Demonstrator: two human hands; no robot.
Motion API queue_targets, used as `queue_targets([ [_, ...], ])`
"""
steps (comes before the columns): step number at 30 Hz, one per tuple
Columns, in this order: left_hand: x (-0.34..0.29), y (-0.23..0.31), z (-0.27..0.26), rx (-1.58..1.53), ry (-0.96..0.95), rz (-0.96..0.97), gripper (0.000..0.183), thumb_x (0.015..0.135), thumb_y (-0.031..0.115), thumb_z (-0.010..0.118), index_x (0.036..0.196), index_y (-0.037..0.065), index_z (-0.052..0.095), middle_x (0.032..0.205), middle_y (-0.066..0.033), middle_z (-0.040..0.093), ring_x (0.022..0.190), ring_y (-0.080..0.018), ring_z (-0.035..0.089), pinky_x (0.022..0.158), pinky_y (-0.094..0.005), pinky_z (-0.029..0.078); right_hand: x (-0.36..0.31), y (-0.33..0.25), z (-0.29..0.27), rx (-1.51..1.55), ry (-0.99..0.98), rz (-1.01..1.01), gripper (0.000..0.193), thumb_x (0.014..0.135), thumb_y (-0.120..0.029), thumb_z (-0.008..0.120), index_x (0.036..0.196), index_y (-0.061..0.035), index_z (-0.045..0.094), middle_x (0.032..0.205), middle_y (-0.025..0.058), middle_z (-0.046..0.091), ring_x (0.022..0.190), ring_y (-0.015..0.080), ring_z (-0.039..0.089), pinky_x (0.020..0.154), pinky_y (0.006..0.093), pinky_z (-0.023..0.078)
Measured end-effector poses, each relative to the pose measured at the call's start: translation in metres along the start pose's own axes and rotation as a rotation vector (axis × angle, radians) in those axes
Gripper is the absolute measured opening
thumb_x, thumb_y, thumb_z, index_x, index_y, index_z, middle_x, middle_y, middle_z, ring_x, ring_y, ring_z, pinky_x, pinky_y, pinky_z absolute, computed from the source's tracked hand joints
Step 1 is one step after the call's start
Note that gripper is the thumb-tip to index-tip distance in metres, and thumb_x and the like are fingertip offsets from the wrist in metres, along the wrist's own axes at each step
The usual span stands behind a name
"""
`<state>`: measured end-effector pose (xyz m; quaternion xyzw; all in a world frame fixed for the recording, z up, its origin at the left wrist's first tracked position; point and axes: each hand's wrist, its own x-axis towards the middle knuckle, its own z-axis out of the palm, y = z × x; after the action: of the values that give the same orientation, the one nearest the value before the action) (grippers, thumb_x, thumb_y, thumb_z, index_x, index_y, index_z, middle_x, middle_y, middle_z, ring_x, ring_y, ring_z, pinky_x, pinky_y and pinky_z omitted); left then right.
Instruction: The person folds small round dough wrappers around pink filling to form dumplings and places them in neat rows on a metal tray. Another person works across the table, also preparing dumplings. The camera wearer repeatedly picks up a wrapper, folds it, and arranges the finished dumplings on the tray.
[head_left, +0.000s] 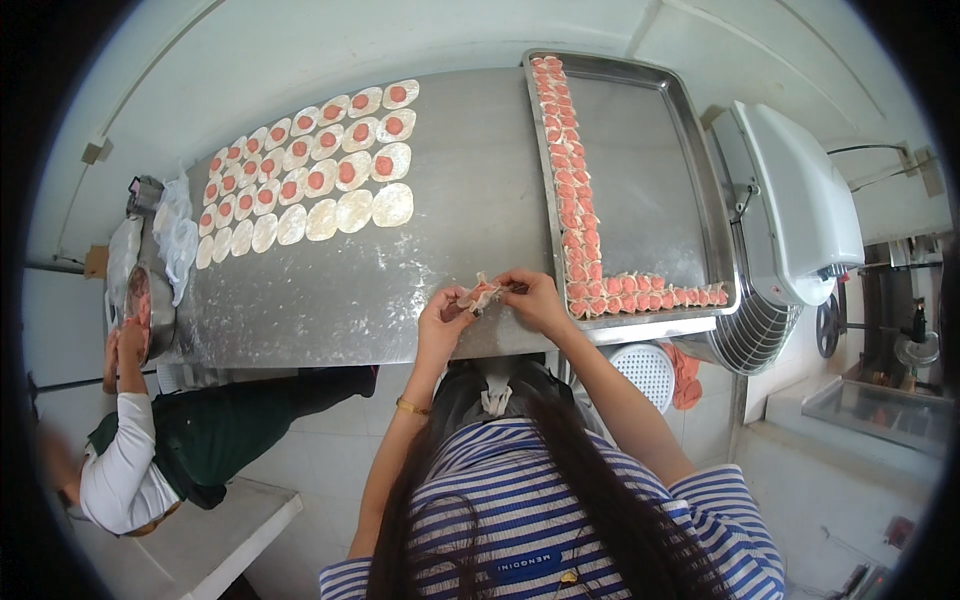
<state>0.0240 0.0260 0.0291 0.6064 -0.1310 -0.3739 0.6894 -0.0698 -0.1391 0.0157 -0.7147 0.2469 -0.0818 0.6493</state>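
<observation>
Above the near edge of the steel table [300, 330], both my hands pinch one open-topped dumpling [481, 294] with pink filling and a ruffled pale wrapper. My left hand [443, 318] grips its left side and my right hand [533, 299] its right side. Just right of my right hand lies a metal tray [650, 150], where finished dumplings [572, 190] line the left side and the near side. Farther left, rows of round wrappers [350, 170] lie on the table. Most carry a blob of pink filling [384, 165]; the nearest row [354, 212] is bare.
At the table's left end a co-worker's hands [128, 345] reach into a metal bowl [150, 310] of pink filling. A plastic bag [176, 235] lies beside it. Right of the tray stands a white mixer [800, 200] with a wire guard [765, 330]. A perforated white stool [643, 374] is below the tray.
</observation>
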Motion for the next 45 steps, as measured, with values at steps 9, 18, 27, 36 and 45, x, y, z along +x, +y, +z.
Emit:
queue_targets([
  [9, 0.003, -0.023, -0.001, 0.716, -0.027, 0.412, 0.024, 0.074, -0.004, 0.067, 0.095, 0.000, 0.057, 0.092, -0.0079, 0.065, 0.088, -0.0135, 0.063, 0.070, -0.0275, 0.052, -0.018, -0.007, 0.003, -0.221, 0.020, -0.164, 0.031, 0.068, 0.000, 0.066, 0.099, 0.0010, 0.065, 0.089, 0.0132, 0.065, 0.085, 0.0268, 0.065, 0.077, 0.0333, 0.051],
  [18, 0.004, -0.005, 0.022, 0.747, -0.010, 0.173, 0.030, 0.071, 0.000, 0.073, 0.097, 0.000, 0.058, 0.084, -0.0102, 0.068, 0.078, -0.0174, 0.068, 0.070, -0.0289, 0.053, -0.015, -0.010, 0.000, -0.455, -0.009, -0.224, 0.027, 0.065, 0.007, 0.056, 0.090, -0.0004, 0.064, 0.086, 0.0149, 0.062, 0.084, 0.0361, 0.060, 0.074, 0.0392, 0.049],
  [27, 0.010, -0.013, 0.021, 0.731, -0.140, 0.155, 0.026, 0.068, 0.005, 0.076, 0.090, 0.001, 0.061, 0.080, -0.0114, 0.068, 0.073, -0.0208, 0.067, 0.065, -0.0310, 0.052, -0.024, -0.010, 0.002, -0.477, -0.009, -0.207, 0.021, 0.069, 0.003, 0.058, 0.090, -0.0001, 0.062, 0.088, 0.0162, 0.059, 0.085, 0.0375, 0.058, 0.073, 0.0436, 0.046],
  [36, 0.007, -0.004, 0.030, 1.024, -0.111, 0.191, 0.027, 0.067, 0.011, 0.077, 0.084, 0.002, 0.058, 0.069, -0.0125, 0.063, 0.067, -0.0258, 0.065, 0.060, -0.0336, 0.049, -0.030, -0.015, 0.001, -0.485, 0.023, -0.301, 0.018, 0.068, 0.005, 0.057, 0.084, -0.0006, 0.062, 0.084, 0.0136, 0.058, 0.082, 0.0341, 0.058, 0.071, 0.0402, 0.048],
  [45, 0.009, -0.019, 0.023, 0.759, -0.117, 0.140, 0.025, 0.070, 0.001, 0.073, 0.090, 0.001, 0.058, 0.078, -0.0108, 0.067, 0.072, -0.0201, 0.067, 0.066, -0.0289, 0.052, -0.026, -0.004, -0.001, -0.345, 0.038, -0.323, 0.024, 0.067, 0.009, 0.054, 0.088, 0.0004, 0.061, 0.083, 0.0154, 0.058, 0.080, 0.0342, 0.059, 0.069, 0.0395, 0.049],
])
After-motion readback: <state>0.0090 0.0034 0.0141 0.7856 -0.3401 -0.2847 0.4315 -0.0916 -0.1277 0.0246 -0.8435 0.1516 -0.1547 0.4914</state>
